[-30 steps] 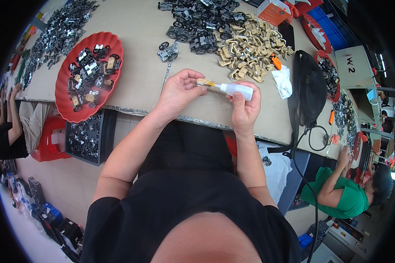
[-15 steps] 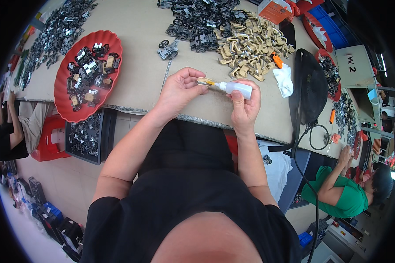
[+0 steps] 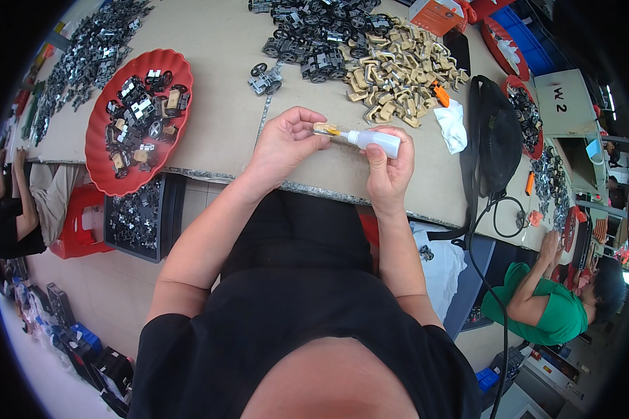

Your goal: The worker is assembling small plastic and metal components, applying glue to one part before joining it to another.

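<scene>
Between the fingertips of my left hand (image 3: 290, 143) is a small tan plastic part (image 3: 323, 128), like those heaped on the table. My right hand (image 3: 390, 160) grips a white squeeze bottle (image 3: 376, 142) lying almost level. Its narrow nozzle, yellowish near the tip, points left and meets the tan part or comes very close to it; I cannot tell which. Beyond my hands lies the pile of tan parts (image 3: 391, 84). Beside that pile are many dark toy-car chassis (image 3: 321, 64) with black wheels. One grey chassis (image 3: 265, 80) sits apart from them, nearer my left hand.
A red scalloped tray (image 3: 99, 150) with assembled pieces stands at the left. On the right lie a white tissue (image 3: 452, 127), an orange cutter (image 3: 441, 95) and a black bag (image 3: 496, 143) with a trailing cable. A co-worker in green (image 3: 538, 307) works at the table's right end.
Both hands keep almost the same place and grip. The bottle's nozzle stays at the tan part, with only a very slight shift in the whole picture.
</scene>
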`<state>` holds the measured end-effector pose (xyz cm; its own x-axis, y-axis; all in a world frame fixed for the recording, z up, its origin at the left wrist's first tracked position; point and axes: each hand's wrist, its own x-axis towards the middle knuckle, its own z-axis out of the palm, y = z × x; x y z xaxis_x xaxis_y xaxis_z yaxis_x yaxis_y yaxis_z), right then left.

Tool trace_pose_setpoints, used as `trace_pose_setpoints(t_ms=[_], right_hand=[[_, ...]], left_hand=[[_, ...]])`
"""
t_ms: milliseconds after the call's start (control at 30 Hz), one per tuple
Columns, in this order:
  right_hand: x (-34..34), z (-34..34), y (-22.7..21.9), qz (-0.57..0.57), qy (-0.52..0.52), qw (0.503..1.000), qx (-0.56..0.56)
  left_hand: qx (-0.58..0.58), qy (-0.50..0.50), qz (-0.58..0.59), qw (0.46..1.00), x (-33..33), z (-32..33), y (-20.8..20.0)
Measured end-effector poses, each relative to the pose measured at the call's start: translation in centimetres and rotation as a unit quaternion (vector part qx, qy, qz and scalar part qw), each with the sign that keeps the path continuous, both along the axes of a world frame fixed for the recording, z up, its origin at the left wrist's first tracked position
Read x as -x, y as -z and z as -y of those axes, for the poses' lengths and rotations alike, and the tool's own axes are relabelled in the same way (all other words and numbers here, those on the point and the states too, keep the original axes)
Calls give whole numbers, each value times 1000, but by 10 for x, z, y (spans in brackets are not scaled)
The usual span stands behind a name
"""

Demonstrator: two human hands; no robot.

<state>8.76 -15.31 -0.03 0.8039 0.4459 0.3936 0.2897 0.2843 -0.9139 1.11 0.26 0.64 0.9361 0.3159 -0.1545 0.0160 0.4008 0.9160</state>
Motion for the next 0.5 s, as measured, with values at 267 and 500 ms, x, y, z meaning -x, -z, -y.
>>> trace_pose_setpoints(t_ms=[267,500], right_hand=[[0,0,0,-2,6,1000,3],[0,-1,1,4,5,1000,2]], left_hand=[[-4,2,6,1000,0,0,0],[-9,9,1,1000,0,-1,1]])
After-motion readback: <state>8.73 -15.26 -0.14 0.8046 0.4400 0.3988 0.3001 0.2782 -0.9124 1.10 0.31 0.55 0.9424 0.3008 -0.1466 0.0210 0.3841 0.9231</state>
